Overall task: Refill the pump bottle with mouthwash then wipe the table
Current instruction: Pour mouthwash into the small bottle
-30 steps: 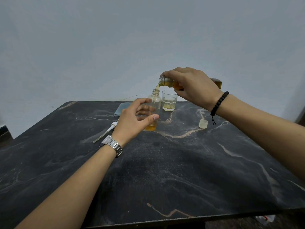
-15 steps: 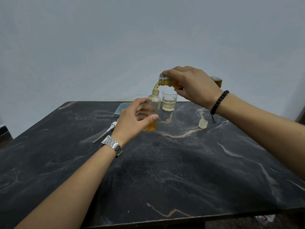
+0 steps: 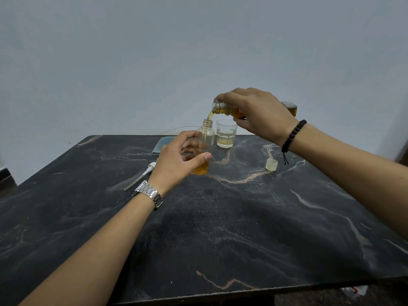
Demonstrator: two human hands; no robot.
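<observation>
The pump bottle [image 3: 206, 149] stands upright and uncapped on the dark marble table [image 3: 231, 228], amber liquid low in its base, while the left hand [image 3: 176, 161] curls loosely round it to steady it and the right hand [image 3: 256, 113] grips the tilted mouthwash bottle [image 3: 225, 108] just above its neck, a thin stream falling in. The refill step appears under way and far from full; next calls for levelling the mouthwash bottle before overflow. Left of the pump bottle lies the pump head [image 3: 145, 173], behind it a glass [image 3: 226, 133], to its right a small cap [image 3: 271, 164].
</observation>
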